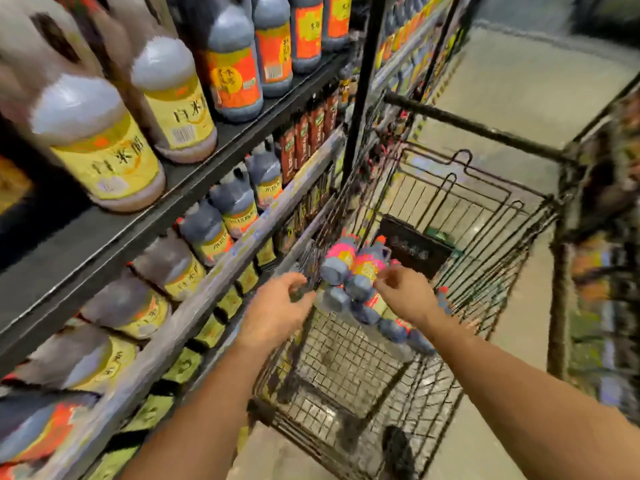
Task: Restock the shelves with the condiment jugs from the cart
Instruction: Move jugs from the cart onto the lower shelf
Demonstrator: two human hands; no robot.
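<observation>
Pile of dark plastic jugs with pink-orange labels (360, 275) lies on sides in far-left part of black wire shopping cart (346, 362). Left hand (277, 306) over cart's left rim, fingers loosely curled, holding nothing. Right hand (405, 292) at jug pile, fingers bent down; blur hides whether it grips. Black metal shelves (259, 123) at left hold 2 pale jugs with yellow labels (104, 147), dark orange-labelled jugs (235, 74) farther along.
</observation>
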